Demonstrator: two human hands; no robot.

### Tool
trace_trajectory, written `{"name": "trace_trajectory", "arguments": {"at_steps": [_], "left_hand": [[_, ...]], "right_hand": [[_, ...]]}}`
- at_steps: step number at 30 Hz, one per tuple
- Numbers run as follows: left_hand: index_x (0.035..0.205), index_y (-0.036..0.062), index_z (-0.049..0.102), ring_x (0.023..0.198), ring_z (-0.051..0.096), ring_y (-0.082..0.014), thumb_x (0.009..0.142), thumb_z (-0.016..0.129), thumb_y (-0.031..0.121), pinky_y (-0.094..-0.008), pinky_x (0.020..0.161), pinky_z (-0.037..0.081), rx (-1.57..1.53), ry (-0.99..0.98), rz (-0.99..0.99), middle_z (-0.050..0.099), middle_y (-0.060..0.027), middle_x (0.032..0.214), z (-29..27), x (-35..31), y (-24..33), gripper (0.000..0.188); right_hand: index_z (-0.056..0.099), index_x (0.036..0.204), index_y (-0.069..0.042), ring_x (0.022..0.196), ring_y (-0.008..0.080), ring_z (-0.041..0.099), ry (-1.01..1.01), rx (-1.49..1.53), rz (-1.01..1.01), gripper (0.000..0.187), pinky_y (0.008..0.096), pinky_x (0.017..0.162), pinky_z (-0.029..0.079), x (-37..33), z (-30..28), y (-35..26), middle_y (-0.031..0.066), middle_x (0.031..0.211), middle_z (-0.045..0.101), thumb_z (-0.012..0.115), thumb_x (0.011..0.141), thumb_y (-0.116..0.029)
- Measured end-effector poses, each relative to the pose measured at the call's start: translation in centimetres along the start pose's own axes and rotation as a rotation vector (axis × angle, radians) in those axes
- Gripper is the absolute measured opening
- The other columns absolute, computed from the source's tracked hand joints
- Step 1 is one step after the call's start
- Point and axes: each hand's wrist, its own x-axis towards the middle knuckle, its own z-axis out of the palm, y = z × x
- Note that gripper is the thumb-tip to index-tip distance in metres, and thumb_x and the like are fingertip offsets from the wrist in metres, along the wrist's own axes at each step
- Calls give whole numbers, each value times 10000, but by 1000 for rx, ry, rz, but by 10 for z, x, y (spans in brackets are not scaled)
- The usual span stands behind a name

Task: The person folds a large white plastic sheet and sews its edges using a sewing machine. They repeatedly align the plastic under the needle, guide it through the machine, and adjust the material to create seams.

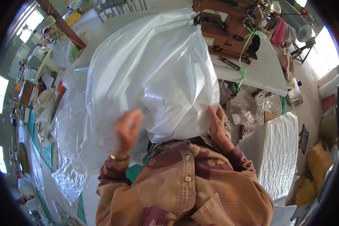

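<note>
A big sheet of whitish, shiny plastic film (154, 64) spreads over the table and drops into my lap. Its far corner reaches a brown sewing machine (224, 34). At the sheet's right edge, my right hand (216, 122) is closed, pinching the film between thumb and fingers. My left hand (127, 132) is over the near left part of the sheet, smeared by motion. Its fingers look partly bent, but whether they touch the film cannot be made out.
Black snips (229, 63) lie on the grey-white table (261, 71) beside the machine, near a green string (243, 71). A silvery, foil-like stack (278, 154) stands at my right. More clear plastic (69, 132) hangs at my left.
</note>
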Motion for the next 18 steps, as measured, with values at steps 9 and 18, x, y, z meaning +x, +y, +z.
{"name": "trace_trajectory", "arguments": {"at_steps": [9,18], "left_hand": [[1010,45,657,921,637,-402,957,546,215,-473,808,499,6,-135,-517,663,-192,971,139,-93,-131,210],[939,-25,656,865,691,-375,875,533,167,-479,739,550,506,-371,-288,700,-236,905,243,-67,-282,237]], "right_hand": [[629,1137,-23,886,97,616,-252,-332,111,329,267,753,506,-37,-5,-17,21,1006,662,642,957,-297],[625,1176,-68,908,124,645,-207,-48,425,291,287,771,523,-48,2,-48,10,1008,665,624,957,-259]]}}
